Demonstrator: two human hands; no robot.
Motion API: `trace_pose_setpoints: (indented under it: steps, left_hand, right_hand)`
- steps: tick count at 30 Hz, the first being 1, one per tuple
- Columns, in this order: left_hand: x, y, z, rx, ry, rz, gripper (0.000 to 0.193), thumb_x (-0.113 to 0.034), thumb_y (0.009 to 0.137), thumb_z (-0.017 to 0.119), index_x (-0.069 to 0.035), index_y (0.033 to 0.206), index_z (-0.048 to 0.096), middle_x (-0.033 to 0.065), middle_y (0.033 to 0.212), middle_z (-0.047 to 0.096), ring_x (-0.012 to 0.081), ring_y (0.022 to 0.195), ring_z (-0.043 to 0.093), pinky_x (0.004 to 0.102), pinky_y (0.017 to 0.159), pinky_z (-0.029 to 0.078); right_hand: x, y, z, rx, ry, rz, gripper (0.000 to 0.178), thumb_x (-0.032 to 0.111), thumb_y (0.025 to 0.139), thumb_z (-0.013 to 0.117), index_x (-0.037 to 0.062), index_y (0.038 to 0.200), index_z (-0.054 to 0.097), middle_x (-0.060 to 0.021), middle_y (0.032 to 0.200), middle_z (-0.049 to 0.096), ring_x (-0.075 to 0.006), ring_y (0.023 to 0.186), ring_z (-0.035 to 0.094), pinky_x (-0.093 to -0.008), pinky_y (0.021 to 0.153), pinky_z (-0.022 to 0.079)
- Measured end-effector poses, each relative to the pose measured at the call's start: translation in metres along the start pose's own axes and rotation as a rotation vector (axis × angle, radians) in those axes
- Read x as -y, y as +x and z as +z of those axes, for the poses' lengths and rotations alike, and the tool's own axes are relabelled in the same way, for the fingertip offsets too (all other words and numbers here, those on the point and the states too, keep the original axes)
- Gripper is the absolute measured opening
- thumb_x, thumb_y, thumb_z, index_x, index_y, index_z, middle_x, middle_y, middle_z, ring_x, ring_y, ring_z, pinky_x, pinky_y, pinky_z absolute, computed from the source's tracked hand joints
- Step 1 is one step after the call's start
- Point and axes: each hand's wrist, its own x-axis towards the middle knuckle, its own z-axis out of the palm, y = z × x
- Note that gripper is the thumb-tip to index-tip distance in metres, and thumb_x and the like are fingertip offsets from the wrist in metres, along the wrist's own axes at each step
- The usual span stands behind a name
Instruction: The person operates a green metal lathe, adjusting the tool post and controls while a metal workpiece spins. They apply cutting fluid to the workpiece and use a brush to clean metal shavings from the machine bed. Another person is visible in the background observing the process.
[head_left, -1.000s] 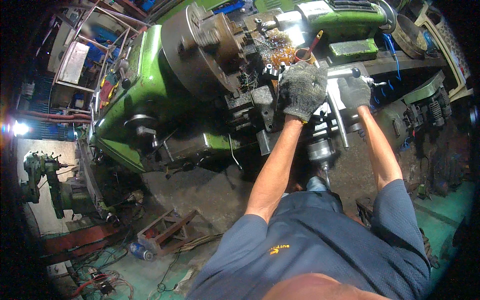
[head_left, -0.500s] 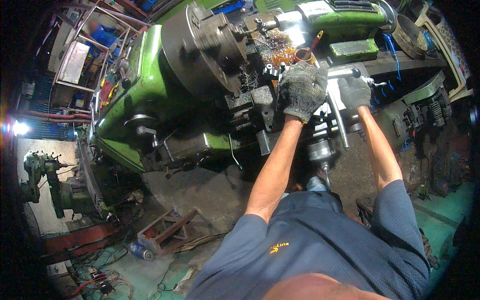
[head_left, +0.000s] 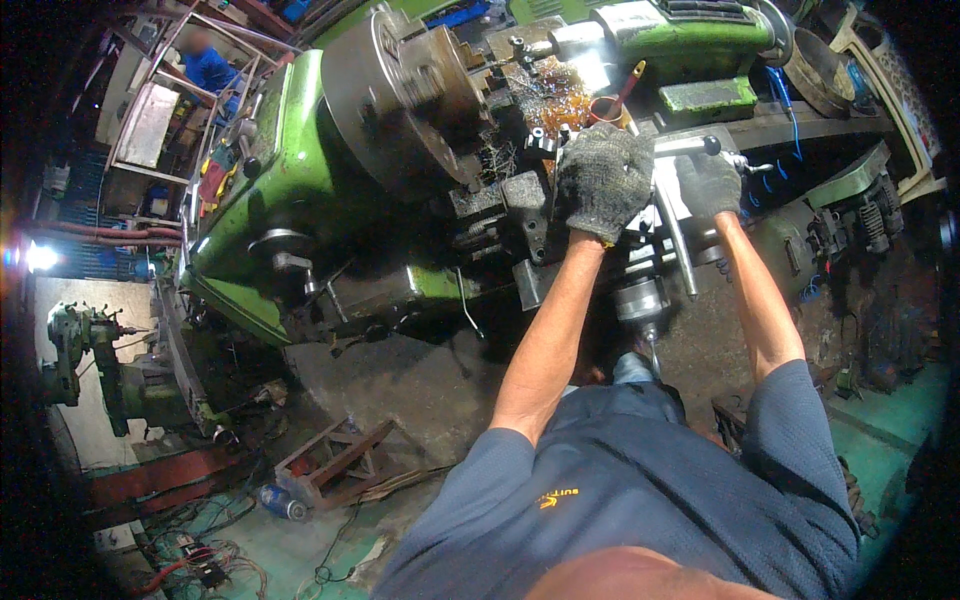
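Observation:
My left hand [head_left: 605, 182], in a dark grey knit glove, is closed over the lathe's tool carriage, its back toward me. The fingers curl down out of sight, and whatever they grip is hidden. Beyond them stands a reddish cup [head_left: 603, 108] with a brush [head_left: 632, 82] leaning in it. My right hand [head_left: 708, 186], also gloved, rests on the carriage just below a metal lever with a black knob [head_left: 712, 146]; its fingers are too blurred to read. A long bare handle [head_left: 676, 240] slants between the hands. Left of them is the large lathe chuck [head_left: 385, 100].
Metal shavings and brown fluid [head_left: 555, 95] lie beside the chuck, below the green tailstock [head_left: 690, 40]. The green headstock [head_left: 250, 200] fills the left. A rusty frame [head_left: 335, 465] and a blue can [head_left: 283, 502] are on the floor. A person in blue [head_left: 207, 68] is far left.
The chuck's jaws show in a different position, so it has turned. The person in blue has shifted slightly. Both my hands stay in place.

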Motion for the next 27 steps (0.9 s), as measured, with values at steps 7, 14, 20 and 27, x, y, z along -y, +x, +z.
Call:
trace_pose_setpoints:
  steps: [7, 14, 20, 27]
  left_hand:
    - [0.0019, -0.0005, 0.0001, -0.031, -0.003, 0.024, 0.027, -0.024, 0.089, 0.064, -0.005, 0.07, 0.064, 0.0166, 0.071, 0.06, 0.0362, 0.069, 0.062, 0.049, 0.065, 0.047]
    - [0.0014, -0.0009, 0.0008, -0.019, -0.003, 0.025, 0.027, -0.025, 0.089, 0.064, -0.005, 0.07, 0.064, 0.0165, 0.071, 0.06, 0.0362, 0.07, 0.062, 0.0489, 0.065, 0.047]
    - [0.0004, -0.0018, 0.001, -0.008, 0.005, 0.02, 0.027, -0.026, 0.088, 0.064, -0.006, 0.07, 0.064, 0.0164, 0.072, 0.06, 0.0361, 0.071, 0.062, 0.0488, 0.065, 0.047]
    - [0.0014, -0.0027, 0.001, 0.002, 0.009, 0.019, 0.027, -0.027, 0.088, 0.064, -0.006, 0.07, 0.064, 0.0163, 0.072, 0.061, 0.0361, 0.072, 0.062, 0.0487, 0.066, 0.048]
  right_hand:
    - [0.0093, -0.0056, -0.0077, -0.041, -0.041, -0.095, 0.043, 0.043, 0.095, 0.043, 0.0097, 0.092, 0.071, -0.0196, 0.092, 0.07, -0.0406, 0.087, 0.067, -0.0547, 0.077, 0.049]
    - [0.0062, -0.0066, -0.0042, -0.074, -0.006, -0.118, 0.045, 0.044, 0.095, 0.043, 0.0092, 0.089, 0.071, -0.0194, 0.09, 0.07, -0.0403, 0.086, 0.067, -0.0537, 0.076, 0.05]
    - [0.0063, -0.0025, -0.0065, 0.029, 0.011, -0.003, 0.037, 0.048, 0.088, 0.06, 0.0171, 0.104, 0.074, -0.0175, 0.102, 0.071, -0.0378, 0.099, 0.067, -0.0486, 0.088, 0.051]
    - [0.002, -0.0012, -0.0019, -0.015, 0.01, -0.022, 0.038, 0.048, 0.087, 0.061, 0.0159, 0.104, 0.073, -0.0184, 0.098, 0.071, -0.0389, 0.096, 0.067, -0.0495, 0.086, 0.051]
